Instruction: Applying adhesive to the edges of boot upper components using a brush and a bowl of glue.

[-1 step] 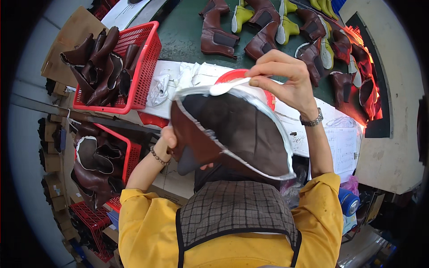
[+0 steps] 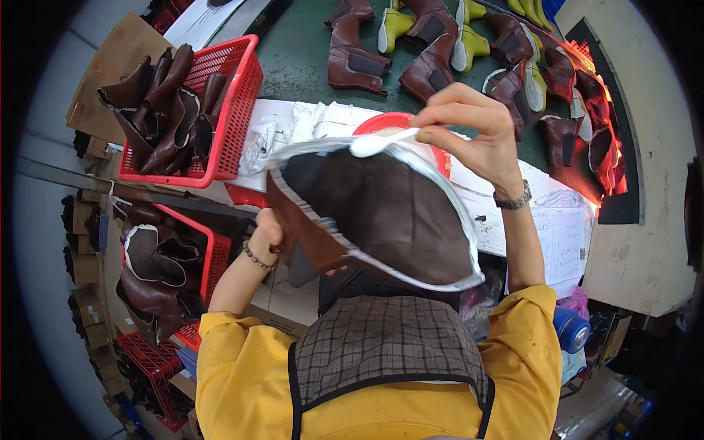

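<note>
A brown leather boot upper (image 2: 381, 216) hangs in front of me, its wide bottom opening turned up toward my view. White, wet-looking paste lines the edge of that opening. My left hand (image 2: 273, 236) grips the upper at its left side; part of the fingers is hidden beneath the leather. Between the thumb and fingers of my right hand (image 2: 469, 128) is a white spatula (image 2: 381, 142) with a rounded, spoon-like end. That end rests at the far edge of the opening, over the white paste. Behind the upper stands a red bowl (image 2: 383, 123), mostly covered.
Two red baskets of brown uppers stand at left: an upper basket (image 2: 246, 95) and a lower basket (image 2: 213, 271). Brown boots (image 2: 356, 62) and yellow-green lasts (image 2: 396, 31) lie on the green belt (image 2: 301, 59). An orange glow lights its right end. Crumpled white cloth (image 2: 258, 147) lies nearby.
The upper has swung slightly left, and its left side is blurred by motion. My right hand and the spatula have shifted a little to the right.
</note>
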A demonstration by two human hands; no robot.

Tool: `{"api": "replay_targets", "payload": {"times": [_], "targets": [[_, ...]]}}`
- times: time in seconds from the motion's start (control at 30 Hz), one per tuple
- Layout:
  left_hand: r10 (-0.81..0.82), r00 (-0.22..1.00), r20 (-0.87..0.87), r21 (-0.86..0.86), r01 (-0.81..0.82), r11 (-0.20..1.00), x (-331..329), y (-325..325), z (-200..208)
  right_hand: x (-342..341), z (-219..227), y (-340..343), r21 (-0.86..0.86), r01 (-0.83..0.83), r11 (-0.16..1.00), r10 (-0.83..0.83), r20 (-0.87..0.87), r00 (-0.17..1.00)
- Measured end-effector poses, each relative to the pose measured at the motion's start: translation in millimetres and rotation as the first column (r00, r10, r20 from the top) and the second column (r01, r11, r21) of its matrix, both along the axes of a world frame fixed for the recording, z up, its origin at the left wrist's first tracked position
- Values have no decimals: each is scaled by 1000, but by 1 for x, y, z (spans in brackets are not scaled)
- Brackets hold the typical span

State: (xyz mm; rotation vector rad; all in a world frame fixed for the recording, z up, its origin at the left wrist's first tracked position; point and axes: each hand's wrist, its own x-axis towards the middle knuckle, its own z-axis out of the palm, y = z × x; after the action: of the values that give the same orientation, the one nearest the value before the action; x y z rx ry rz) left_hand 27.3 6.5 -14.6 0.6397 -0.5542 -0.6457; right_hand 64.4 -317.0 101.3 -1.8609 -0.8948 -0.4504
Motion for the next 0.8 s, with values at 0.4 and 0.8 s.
{"api": "replay_targets", "payload": {"times": [0.4, 0.8], "targets": [[130, 989, 66, 20, -132, 991, -7, 56, 0, -57, -62, -31, 125, 378, 917, -359, -153, 921], [400, 906, -139, -118, -416, 902, 137, 15, 34, -40, -215, -66, 213, 766, 606, -447, -706, 550]]}}
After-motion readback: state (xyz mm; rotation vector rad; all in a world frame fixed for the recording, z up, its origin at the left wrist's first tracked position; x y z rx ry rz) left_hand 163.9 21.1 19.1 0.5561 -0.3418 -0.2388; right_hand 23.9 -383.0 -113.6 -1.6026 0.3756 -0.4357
